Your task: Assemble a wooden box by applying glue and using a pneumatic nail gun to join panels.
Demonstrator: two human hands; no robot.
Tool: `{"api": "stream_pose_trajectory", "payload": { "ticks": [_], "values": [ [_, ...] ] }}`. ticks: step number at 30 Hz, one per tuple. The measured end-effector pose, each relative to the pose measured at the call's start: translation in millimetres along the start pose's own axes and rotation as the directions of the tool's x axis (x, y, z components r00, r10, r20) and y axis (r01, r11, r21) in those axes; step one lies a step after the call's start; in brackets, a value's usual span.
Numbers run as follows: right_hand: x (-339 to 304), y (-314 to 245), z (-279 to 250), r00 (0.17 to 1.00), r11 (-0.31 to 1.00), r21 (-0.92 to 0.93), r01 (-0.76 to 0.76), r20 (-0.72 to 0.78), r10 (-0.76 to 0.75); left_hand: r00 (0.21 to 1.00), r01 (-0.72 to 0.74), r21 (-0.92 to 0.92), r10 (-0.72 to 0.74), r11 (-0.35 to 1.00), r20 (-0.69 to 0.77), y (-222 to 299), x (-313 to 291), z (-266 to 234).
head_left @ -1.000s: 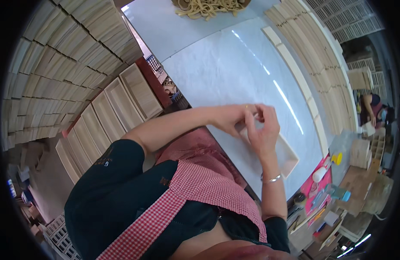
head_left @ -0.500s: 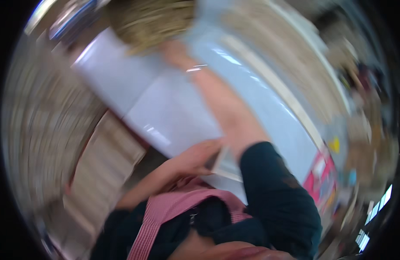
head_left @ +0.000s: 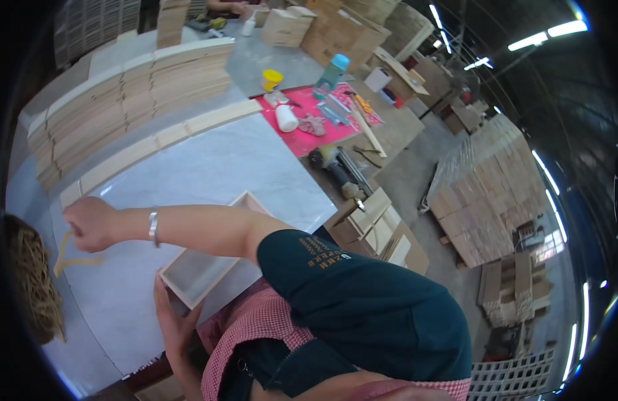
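My right hand (head_left: 93, 224), with a silver bracelet on the wrist, reaches across to the left side of the table. Its fingers are closed on a thin yellowish band (head_left: 67, 257) that hangs below them. Close by at the far left is a dark round container of tangled tan bands (head_left: 35, 284). My left hand (head_left: 175, 314) grips the near corner of a shallow wooden box (head_left: 209, 297), thumb and fingers on its two sides. The box lies tilted at the table's near edge, with a pale, flat inside. My right forearm covers part of it.
Rows of stacked wooden pieces (head_left: 135, 93) stand along the far side of the white table (head_left: 269, 167). A pink mat (head_left: 302, 137) holds a white bottle, a teal bottle (head_left: 332, 70) and a cloth. A power tool (head_left: 339, 174) lies to the right. Another person's hand (head_left: 239, 8) shows beyond.
My view has swung round toward the right and steadied. My right hand, blurred beside the container of bands before, is now apart from it with a band. My left hand stays at the box.
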State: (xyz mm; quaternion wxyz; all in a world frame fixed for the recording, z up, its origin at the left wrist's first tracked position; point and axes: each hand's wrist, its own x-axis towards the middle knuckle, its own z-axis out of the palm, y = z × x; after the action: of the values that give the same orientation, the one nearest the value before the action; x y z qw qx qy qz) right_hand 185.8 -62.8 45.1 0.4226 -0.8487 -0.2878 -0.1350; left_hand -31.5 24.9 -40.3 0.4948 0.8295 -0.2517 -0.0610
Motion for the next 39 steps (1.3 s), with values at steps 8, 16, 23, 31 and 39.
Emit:
{"api": "stream_pose_trajectory", "payload": {
  "ticks": [8, 16, 23, 31, 39],
  "values": [
    [-131.9, 37.5, -77.6, 0.956, 0.859, -0.447, -0.248, 0.031, 0.292, 1.000, -0.008, -0.040, 0.009, 0.999, 0.014, -9.6, -8.5, 13.7],
    [-171.0, -2.9, -64.4, 0.906, 0.977, -0.214, -0.005, 0.412, 0.094, 0.990, 0.136, -0.197, -0.140, 0.971, -0.009, 11.6, -4.6, 14.1],
    [-175.6, -3.2, -63.9, 0.907, 0.940, -0.281, 0.191, 0.416, -0.060, 0.998, 0.054, -0.025, -0.055, 0.998, -0.015, -14.7, -9.3, 15.3],
    [-185.1, -27.8, -73.1, 0.848, 0.929, -0.258, 0.265, 0.521, -0.098, 0.992, 0.125, 0.014, -0.125, 0.992, 0.034, 0.5, -3.2, 13.8],
    [-253.5, -86.4, -101.8, 0.616, 0.990, -0.141, -0.007, 0.779, 0.116, 0.995, -0.099, 0.036, 0.099, 0.994, -0.005, 2.4, 20.2, 12.2]
  ]
}}
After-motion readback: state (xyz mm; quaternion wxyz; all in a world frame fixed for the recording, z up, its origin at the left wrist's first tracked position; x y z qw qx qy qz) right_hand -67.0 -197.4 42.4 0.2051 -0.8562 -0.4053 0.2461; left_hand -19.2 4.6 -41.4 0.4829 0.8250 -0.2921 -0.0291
